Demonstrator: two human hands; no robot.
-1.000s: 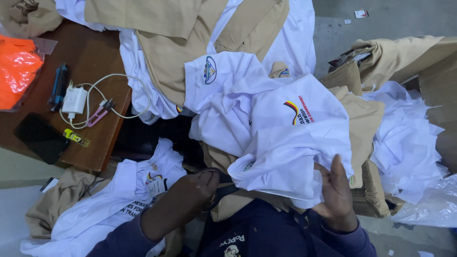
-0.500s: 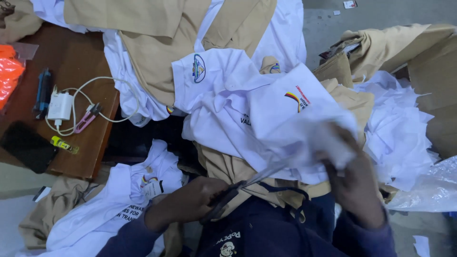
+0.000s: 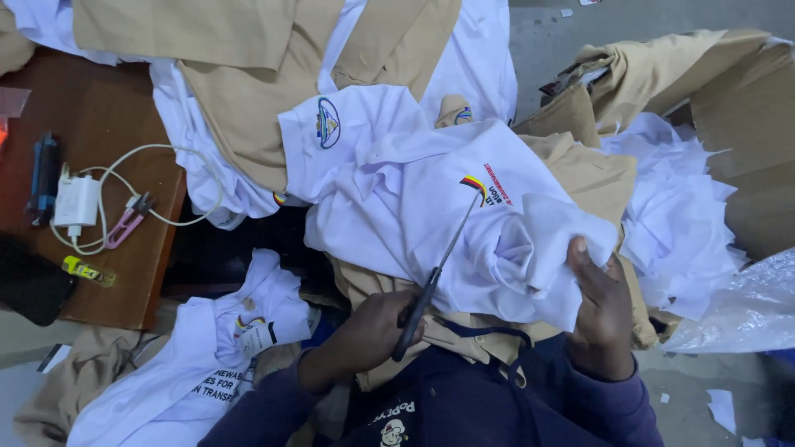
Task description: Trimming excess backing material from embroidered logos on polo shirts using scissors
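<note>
The left hand [image 3: 368, 335] was closed around the handles of a pair of scissors [image 3: 435, 277], whose shut blades ran up toward one o'clock and ended at the striped emblem printed on a white shirt [image 3: 431, 207]. The right hand [image 3: 598, 310], at four o'clock from that emblem, gripped a bunched fold of the same shirt, thumb on top and fingers tucked beneath the cloth. From my remote seat I saw the shirt spread across the person's lap, at the centre of the head view, over tan garments [image 3: 464, 331] and above dark navy sleeves [image 3: 513, 406].

At eleven o'clock from the shirt lay a white polo [image 3: 348, 132] bearing a round badge, and beyond it, toward twelve, a heap of tan and white clothing [image 3: 248, 50]. At three o'clock sat a loose mound of white fabric pieces [image 3: 675, 223] against a cardboard box [image 3: 745, 141]. At seven o'clock another white shirt [image 3: 199, 364] with dark lettering lay crumpled on the floor. At nine o'clock stood a brown wooden table [image 3: 116, 273], on it a white charger with its coiled cable [image 3: 76, 200], a small pink thread snipper [image 3: 128, 222] and a blue tool [image 3: 43, 175].
</note>
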